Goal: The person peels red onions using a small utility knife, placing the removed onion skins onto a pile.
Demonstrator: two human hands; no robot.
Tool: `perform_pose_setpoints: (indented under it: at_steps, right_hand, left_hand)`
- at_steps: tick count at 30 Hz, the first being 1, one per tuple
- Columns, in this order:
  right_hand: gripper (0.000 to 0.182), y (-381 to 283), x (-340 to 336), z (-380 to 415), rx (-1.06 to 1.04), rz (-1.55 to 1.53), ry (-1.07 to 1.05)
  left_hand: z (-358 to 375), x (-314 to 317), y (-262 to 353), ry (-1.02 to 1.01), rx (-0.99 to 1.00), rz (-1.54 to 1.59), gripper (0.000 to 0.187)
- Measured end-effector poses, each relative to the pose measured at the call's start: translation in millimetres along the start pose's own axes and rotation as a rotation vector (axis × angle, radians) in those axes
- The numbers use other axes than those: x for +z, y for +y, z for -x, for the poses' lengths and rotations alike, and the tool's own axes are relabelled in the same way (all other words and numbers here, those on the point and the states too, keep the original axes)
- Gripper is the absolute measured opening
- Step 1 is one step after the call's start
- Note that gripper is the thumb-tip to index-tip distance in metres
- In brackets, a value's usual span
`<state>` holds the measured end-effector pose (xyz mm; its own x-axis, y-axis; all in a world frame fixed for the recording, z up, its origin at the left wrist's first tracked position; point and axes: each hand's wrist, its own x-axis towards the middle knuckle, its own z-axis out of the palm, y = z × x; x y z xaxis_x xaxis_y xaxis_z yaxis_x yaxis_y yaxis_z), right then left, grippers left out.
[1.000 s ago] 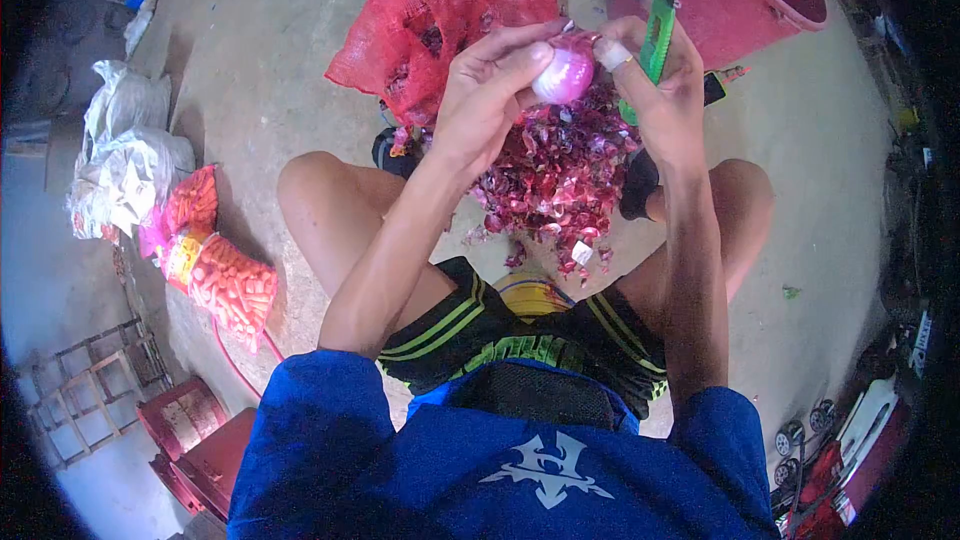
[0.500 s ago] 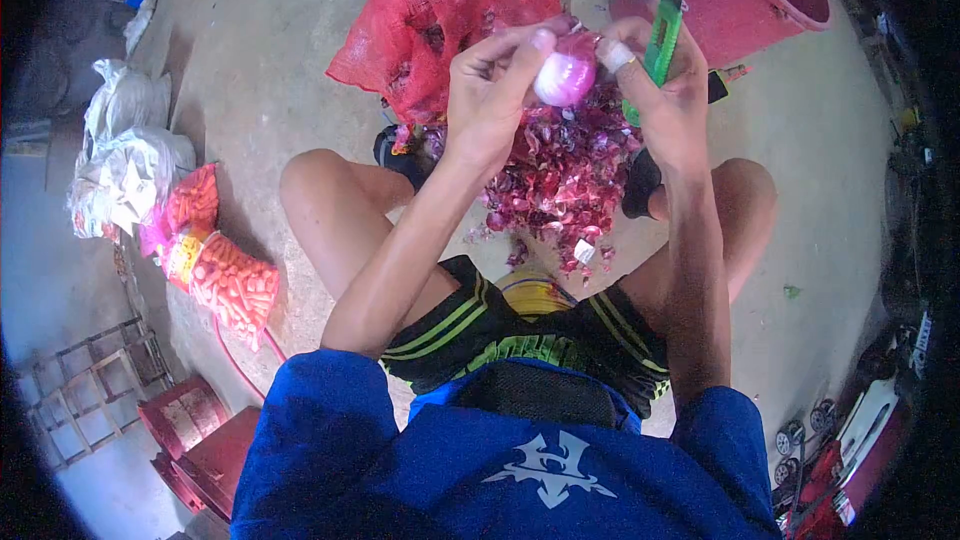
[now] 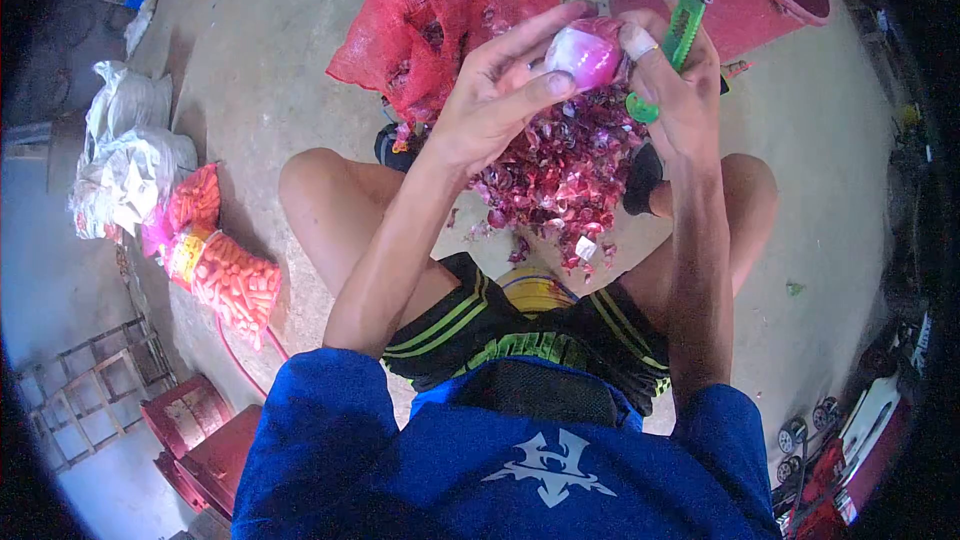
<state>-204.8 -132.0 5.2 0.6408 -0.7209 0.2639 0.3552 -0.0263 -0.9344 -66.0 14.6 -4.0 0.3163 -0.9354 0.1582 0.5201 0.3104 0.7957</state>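
A red onion (image 3: 588,56), part pale and part glossy purple, is gripped between the thumb and fingers of my left hand (image 3: 495,90). My right hand (image 3: 682,95) holds a green utility knife (image 3: 684,26) against the palm, its dark blade pointing up and away from me. The thumb of that hand, wrapped in a white band, presses at the onion's right side, where loose dark skin shows. Below both hands a heap of purple onion skins (image 3: 560,175) lies on the floor between my feet.
Beyond my hands lies a red mesh sack (image 3: 415,35) with onions inside. A large red tub (image 3: 725,0) stands at the upper right. To the left are white plastic bags (image 3: 135,175) and a clear bag of orange pieces (image 3: 235,280). A yellow object (image 3: 537,292) sits between my legs.
The onion has turned and shifted slightly right. My left hand has opened its grip wider around it. The knife has tilted and moved a little right with my right hand.
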Motion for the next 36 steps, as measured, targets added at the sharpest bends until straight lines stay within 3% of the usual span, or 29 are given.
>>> perform_pose_setpoints:
  at_steps: [7, 9, 13, 15, 17, 21, 23, 27, 30, 36]
  right_hand:
    - [0.065, -8, -3, 4, 0.041, -0.103, 0.017]
    - [0.057, -10, -4, 3, 0.025, 0.063, -0.026]
    - [0.073, -7, 1, 6, -0.028, 0.252, -0.089]
    - [0.039, -9, 4, 6, -0.07, 0.143, -0.127]
    - [0.037, -7, 2, 6, -0.048, 0.118, -0.177]
    - [0.034, -7, 4, 10, -0.019, 0.124, -0.199]
    - [0.033, -7, 4, 9, -0.029, 0.132, -0.192]
    - [0.034, -1, -4, 2, -0.108, 0.311, -0.139]
    - [0.036, -3, -2, 2, -0.049, 0.221, -0.118]
    - [0.04, -7, 1, 8, -0.014, 0.072, -0.186]
  left_hand:
    - [-2, -1, 6, -0.172, 0.029, 0.136, 0.072]
    - [-3, 2, 7, -0.195, 0.02, 0.207, 0.072]
    - [-2, 2, 3, 0.051, -0.005, -0.066, 0.061]
    - [-3, 2, 0, 0.127, -0.009, -0.115, 0.055]
    - [-4, 3, -5, 0.147, 0.088, -0.081, 0.04]
    - [-5, -10, -13, 0.199, 0.025, 0.071, 0.032]
    - [-6, -6, -9, 0.288, 0.076, -0.151, 0.027]
    - [-7, 4, -2, 0.332, 0.002, 0.0, 0.033]
    - [-3, -1, -4, 0.083, 0.124, -0.221, 0.05]
    - [4, -1, -4, 0.11, -0.011, 0.008, 0.044]
